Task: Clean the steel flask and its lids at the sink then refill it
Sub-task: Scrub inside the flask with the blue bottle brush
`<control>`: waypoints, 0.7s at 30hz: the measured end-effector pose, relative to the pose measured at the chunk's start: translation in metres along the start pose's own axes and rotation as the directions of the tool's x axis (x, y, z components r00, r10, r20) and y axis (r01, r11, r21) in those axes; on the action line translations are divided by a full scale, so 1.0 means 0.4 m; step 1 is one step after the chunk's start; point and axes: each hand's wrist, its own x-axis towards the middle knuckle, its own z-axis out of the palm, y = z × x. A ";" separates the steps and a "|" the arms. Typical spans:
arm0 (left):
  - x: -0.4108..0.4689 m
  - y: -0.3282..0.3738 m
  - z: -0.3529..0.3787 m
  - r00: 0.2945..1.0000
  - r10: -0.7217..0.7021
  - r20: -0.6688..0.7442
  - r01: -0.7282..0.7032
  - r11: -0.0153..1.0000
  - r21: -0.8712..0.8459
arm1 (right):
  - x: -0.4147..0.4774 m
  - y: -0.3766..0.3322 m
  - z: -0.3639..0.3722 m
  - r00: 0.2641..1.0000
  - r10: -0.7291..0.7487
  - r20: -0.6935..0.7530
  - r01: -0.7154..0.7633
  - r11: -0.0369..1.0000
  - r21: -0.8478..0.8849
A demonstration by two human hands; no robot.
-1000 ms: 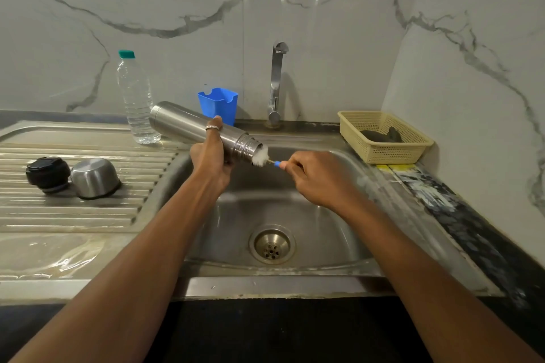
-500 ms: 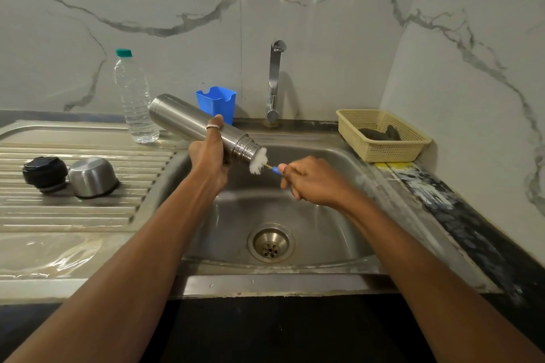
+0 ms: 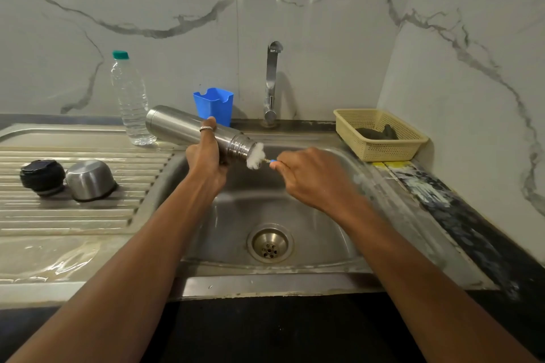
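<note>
**Desk:** Stage of the job?

**Photographer:** Mid-scrub, by the look of it. Gripping the steel flask [image 3: 188,129] round its body with the left hand [image 3: 208,156], ring showing on top. Held tilted, open mouth down and to the right, above the sink [image 3: 295,209]. Pinching the blue handle of a bottle brush [image 3: 256,156] in the curled right hand [image 3: 312,177], with white bristles at the flask's mouth, partly in and partly out.

**Desk:** And the lids?

**Photographer:** Parked side by side on the draining board [image 3: 73,215], well left of the basin: black lid [image 3: 42,177] and steel cup lid [image 3: 90,179]. Washed or not, impossible to tell. No suds visible on either.

**Desk:** Left to do?

**Photographer:** Probably finishing the inside, then rinsing under the tap [image 3: 272,82], with no stream visible from it now. Then seeing to both lids, if unwashed. After that, refilling, likely from the capped water bottle [image 3: 131,103] standing just behind the flask's base, near the wall. Last, closing up.

**Desk:** Halfway, then?

**Photographer:** Short of halfway, at a guess: cleaning under way, refill not begun.
</note>
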 end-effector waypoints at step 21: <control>0.011 -0.016 0.005 0.998 0.016 0.066 -0.017 1.000 0.015 | -0.006 0.001 0.002 0.997 0.025 -0.069 -0.029 0.998 -0.055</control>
